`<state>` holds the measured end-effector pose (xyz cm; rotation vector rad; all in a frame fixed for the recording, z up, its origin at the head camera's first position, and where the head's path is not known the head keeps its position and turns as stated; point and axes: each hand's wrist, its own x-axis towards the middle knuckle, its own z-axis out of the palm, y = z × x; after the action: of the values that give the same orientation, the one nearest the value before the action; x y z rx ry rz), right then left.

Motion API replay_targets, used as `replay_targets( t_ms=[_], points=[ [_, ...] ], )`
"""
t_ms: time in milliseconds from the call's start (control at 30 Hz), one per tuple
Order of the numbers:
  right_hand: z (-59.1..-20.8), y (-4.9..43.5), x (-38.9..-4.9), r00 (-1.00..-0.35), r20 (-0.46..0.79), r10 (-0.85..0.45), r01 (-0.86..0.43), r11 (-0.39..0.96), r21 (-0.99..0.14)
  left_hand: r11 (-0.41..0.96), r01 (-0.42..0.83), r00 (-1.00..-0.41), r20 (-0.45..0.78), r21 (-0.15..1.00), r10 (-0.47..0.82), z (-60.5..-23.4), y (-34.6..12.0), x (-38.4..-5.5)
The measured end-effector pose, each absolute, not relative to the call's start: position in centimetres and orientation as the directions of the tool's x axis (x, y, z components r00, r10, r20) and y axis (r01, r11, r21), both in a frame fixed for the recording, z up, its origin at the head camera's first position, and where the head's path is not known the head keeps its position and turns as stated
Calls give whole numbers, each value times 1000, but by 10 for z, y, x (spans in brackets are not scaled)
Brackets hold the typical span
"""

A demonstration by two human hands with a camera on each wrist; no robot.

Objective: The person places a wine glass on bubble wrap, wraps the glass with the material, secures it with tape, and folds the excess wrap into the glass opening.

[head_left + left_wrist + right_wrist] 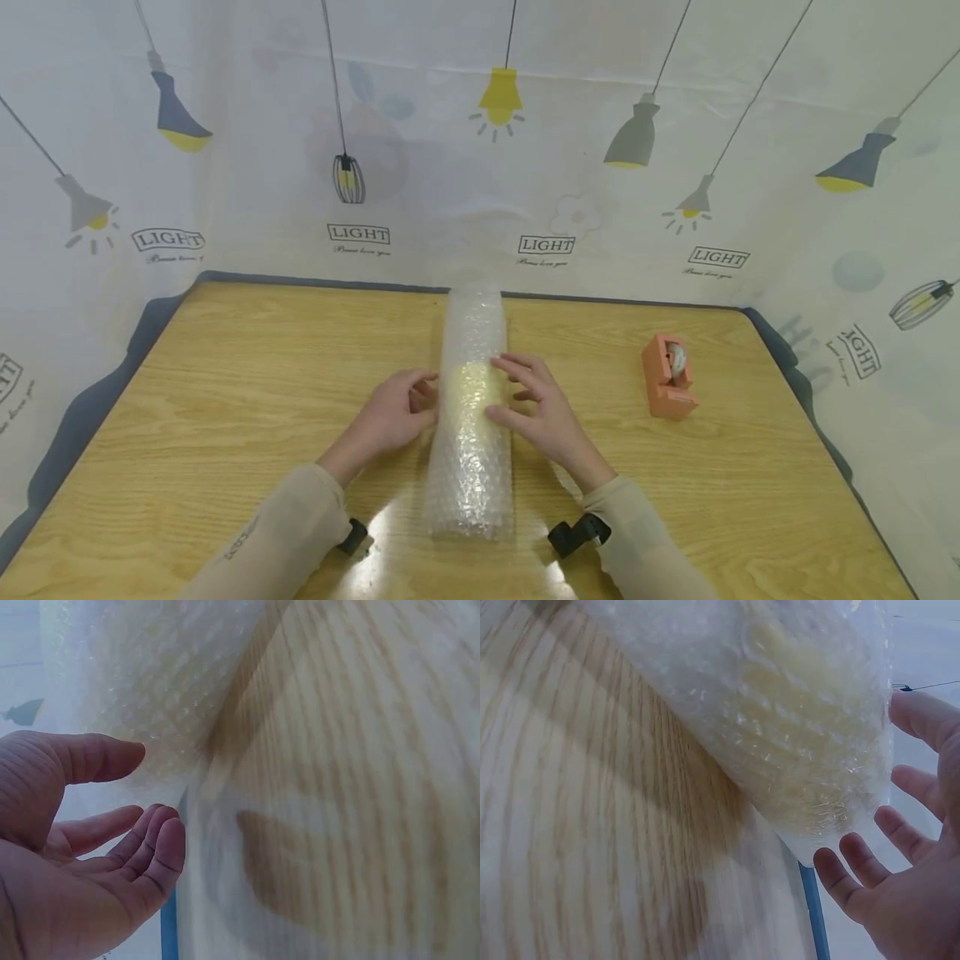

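A long roll of bubble wrap (474, 467) lies on the wooden table, running away from the person, with something pale yellow (474, 392) showing through its middle. The left hand (396, 410) is at the roll's left side, fingers loosely bent and thumb toward the wrap. In the left wrist view, nothing is between that hand's thumb and fingers. On the other side, the right hand (542, 408) rests its spread fingertips along the roll's right upper side. The right wrist view shows these fingers (907, 832) apart and lightly bent beside the bubble wrap (780, 735).
An orange tape dispenser (667, 379) with a roll of clear tape (676, 359) stands on the right of the wooden table (247, 358). A pale cloth printed with lamps (450, 192) hangs behind the table and along its sides.
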<state>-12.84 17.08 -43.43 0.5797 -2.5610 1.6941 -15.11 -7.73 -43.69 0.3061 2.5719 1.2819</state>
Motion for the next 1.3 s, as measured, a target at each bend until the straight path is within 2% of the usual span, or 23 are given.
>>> replay_targets(
  t_ms=[167,233,467,633,967,1300],
  points=[
    [-431,168,-128,-933,195,-303,-302,362,-882,535,145,-958,-17,832,285,-423,-78,-148],
    [-431,167,-128,-934,187,-304,-297,372,-879,528,196,-948,21,826,318,-415,-77,-148],
    [-432,165,-130,-928,194,-318,-309,369,-877,576,366,-881,73,731,467,-406,-68,-149],
    [-433,164,-131,-929,184,-321,-297,350,-889,618,445,-860,116,648,497,-406,-62,-150],
    [-433,163,-136,-937,167,-306,-282,385,-879,680,464,-861,106,568,498,-405,-54,-152],
    [-435,164,-137,-943,165,-289,-266,354,-897,695,461,-862,91,553,499,-407,-52,-152]
  ],
)
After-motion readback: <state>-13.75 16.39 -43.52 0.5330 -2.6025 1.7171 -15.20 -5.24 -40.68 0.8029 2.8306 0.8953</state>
